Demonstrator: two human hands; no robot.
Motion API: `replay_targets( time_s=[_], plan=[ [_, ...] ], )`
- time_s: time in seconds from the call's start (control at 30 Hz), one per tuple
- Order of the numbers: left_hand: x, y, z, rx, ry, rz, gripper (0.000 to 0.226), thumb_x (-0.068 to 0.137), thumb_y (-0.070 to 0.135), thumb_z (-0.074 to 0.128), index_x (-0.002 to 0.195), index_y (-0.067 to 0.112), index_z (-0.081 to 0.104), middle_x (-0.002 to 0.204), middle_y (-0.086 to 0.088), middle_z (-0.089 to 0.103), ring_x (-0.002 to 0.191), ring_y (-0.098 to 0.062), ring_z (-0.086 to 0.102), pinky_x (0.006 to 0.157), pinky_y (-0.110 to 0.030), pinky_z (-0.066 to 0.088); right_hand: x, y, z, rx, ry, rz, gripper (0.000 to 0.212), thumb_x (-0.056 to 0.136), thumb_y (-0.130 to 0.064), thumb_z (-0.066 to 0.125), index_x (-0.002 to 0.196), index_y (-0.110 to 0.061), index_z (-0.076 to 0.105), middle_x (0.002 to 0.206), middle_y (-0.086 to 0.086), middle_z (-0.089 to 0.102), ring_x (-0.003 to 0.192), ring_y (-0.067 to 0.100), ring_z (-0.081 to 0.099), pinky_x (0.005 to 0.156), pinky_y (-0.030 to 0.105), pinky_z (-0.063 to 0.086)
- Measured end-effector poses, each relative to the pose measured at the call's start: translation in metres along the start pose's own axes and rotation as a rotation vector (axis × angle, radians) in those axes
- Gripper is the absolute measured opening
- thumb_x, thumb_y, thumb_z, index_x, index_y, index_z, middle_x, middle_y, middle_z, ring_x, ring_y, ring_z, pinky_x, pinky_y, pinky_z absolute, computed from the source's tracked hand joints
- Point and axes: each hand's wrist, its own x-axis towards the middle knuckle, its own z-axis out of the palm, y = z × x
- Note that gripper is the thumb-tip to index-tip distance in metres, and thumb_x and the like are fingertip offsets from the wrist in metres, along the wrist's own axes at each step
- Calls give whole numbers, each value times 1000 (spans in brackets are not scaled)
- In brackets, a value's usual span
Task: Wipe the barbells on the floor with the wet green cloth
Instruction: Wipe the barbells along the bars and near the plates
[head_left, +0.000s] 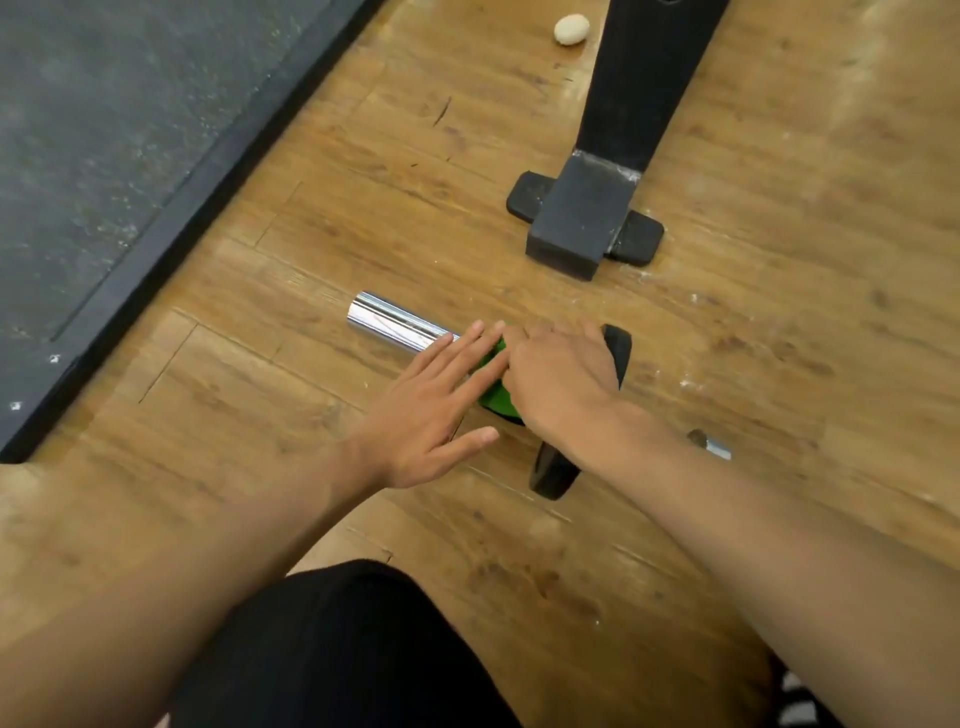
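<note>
Nearest: knee in black fabric (343, 649), both bare forearms reaching away over the brown wood-plank floor (234, 415). Left grip (436, 410): released, fingers straight and spread, palm down, fingertips at the near-left edge of the wet green cloth (493, 392) where it meets the chrome bar. Right grip (558, 382): just right of the left, fingers curled over the green cloth, holding it down on the barbell; most of the cloth is hidden under this hand. Barbell lies on the floor, running far-left to near-right: polished chrome sleeve end (387, 322) sticks out to the left of the hands, black round plate (553, 478) shows under and right of the right wrist, thin chrome shaft (712, 448) emerges beyond the right forearm. Farther: black metal frame foot (576, 223) on a black rubber pad (636, 239). Far left: dark speckled rubber mat (104, 130). Farthest: small white egg-shaped object (571, 28), left of the frame.
</note>
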Motion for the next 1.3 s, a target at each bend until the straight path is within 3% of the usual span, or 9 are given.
replay_targets(
  time_s=[0.1, 0.2, 0.3, 0.4, 0.47, 0.53, 0.63, 0.93, 1.3],
  plan=[
    [8, -4, -5, 81, -92, 63, 80, 106, 62, 19, 166, 10, 11, 175, -10, 4, 162, -25, 0, 129, -54, 13, -13, 12, 9, -78, 101, 30, 44, 106, -43, 44, 143, -21, 54, 132, 2, 63, 130, 28, 51, 127, 54, -2],
    [13, 1, -7, 196, -209, 75, 88, 104, 68, 11, 165, 6, 0, 174, -13, -5, 161, -25, -9, 130, -51, 7, -31, 26, 28, 37, 312, 61, 58, 98, -44, 54, 146, -12, 53, 139, 13, 59, 131, 33, 52, 127, 53, 19],
    [18, 5, -11, 280, -307, 78, 94, 103, 70, 6, 164, -1, 2, 173, -19, -4, 161, -28, -10, 131, -46, 2, -38, 30, 37, 196, 418, 120, 61, 101, -29, 47, 154, 0, 41, 158, 21, 43, 147, 37, 39, 127, 49, 18],
    [41, 14, -17, 109, -232, -12, 72, 108, 53, 24, 143, -6, 45, 156, -27, 40, 152, -36, 30, 126, -44, 19, -34, 21, 39, 331, 397, 222, 61, 107, -25, 29, 160, 3, 22, 168, 23, 24, 157, 36, 19, 130, 49, 13],
    [56, 25, -9, -47, -101, -136, 37, 105, 33, 39, 119, 1, 52, 123, -20, 58, 117, -38, 54, 108, -45, 37, -34, 16, 42, 361, 432, 237, 61, 108, -27, 22, 159, 7, 23, 166, 25, 27, 157, 38, 19, 128, 52, 20],
    [68, 36, 5, -115, -3, -240, 32, 104, 30, 38, 121, 6, 53, 112, -13, 60, 102, -31, 56, 98, -45, 42, -33, 14, 46, 391, 495, 220, 62, 108, -28, 19, 156, 10, 29, 162, 27, 34, 155, 39, 24, 126, 54, 25],
    [70, 39, 30, 77, 39, -228, 38, 102, 37, 36, 130, 16, 50, 115, -8, 61, 106, -29, 54, 101, -45, 42, -33, 13, 49, 450, 563, 226, 61, 109, -29, 21, 154, 10, 34, 159, 27, 39, 154, 40, 26, 125, 57, 26],
    [76, 15, 23, 291, -10, -226, 51, 103, 49, 28, 103, 13, 63, 93, -12, 61, 79, -31, 56, 73, -41, 40, -33, 14, 56, 474, 572, 207, 61, 108, -29, 26, 155, 8, 33, 161, 24, 39, 155, 38, 26, 127, 54, 22],
    [77, -21, -1, 362, -104, -272, 51, 104, 51, 26, 128, 16, 54, 109, -15, 59, 96, -34, 56, 90, -46, 41, -13, 36, 39, 438, 507, 135, 63, 102, -36, 30, 150, 2, 44, 149, 21, 54, 141, 41, 42, 116, 59, 38]
  ],
)
